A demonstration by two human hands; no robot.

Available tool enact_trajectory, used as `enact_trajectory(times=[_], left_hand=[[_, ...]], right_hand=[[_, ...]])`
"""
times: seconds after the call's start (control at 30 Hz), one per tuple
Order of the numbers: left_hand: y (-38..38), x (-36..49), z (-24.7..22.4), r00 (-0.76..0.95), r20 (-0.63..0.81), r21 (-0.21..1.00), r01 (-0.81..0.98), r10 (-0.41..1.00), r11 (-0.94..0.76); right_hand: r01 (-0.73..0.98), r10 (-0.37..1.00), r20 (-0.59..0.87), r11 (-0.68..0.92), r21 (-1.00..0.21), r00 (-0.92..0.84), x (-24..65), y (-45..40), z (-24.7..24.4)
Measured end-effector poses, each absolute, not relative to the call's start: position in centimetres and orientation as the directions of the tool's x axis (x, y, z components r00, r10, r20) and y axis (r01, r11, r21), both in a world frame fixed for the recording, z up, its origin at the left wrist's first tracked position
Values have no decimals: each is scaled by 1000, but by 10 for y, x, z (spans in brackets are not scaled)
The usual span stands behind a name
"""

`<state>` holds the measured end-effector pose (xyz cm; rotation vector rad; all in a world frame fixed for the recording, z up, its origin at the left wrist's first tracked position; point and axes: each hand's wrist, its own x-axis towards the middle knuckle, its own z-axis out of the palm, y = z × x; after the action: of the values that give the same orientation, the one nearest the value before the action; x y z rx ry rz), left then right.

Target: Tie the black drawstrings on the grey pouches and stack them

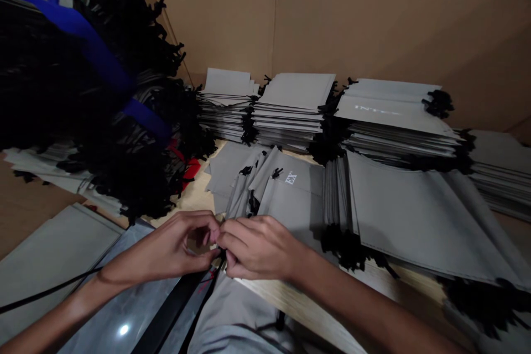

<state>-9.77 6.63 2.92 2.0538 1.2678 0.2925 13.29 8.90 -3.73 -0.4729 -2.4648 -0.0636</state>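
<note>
My left hand [185,243] and my right hand [259,246] meet at the lower middle, fingertips pinched together. Between them shows a short bit of black cord [222,255], mostly covered by the fingers. Just beyond the hands lie grey fabric pouches [292,204] with black cord ends, one printed with white letters. Below, grey cloth [236,301] lies in front of my body.
Stacks of grey pouches [290,91] with black cord tufts line the cardboard wall [352,11]. A folded bundle [398,199] leans at the right. A large black-tufted bundle with a blue strap [110,66] looms at the left. A grey glossy sheet [124,310] lies lower left.
</note>
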Motion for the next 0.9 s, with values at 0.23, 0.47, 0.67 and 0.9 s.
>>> enact_trajectory(times=[0.23,0.47,0.67,0.9], left_hand=[[67,-95,29,484,-236,707,681,843,-192],[69,-95,31,487,-294,779,621,822,-89],[68,-93,27,456,-333,832,554,826,29],[66,-94,23,409,-365,860,493,836,133]], right_hand=[[340,308,576,939,-55,-757,131,87,-39],[330,360,616,929,-169,-700,130,87,-44],[321,445,635,895,-309,-631,131,86,-38],[266,527,590,840,-474,-612,132,86,-37]])
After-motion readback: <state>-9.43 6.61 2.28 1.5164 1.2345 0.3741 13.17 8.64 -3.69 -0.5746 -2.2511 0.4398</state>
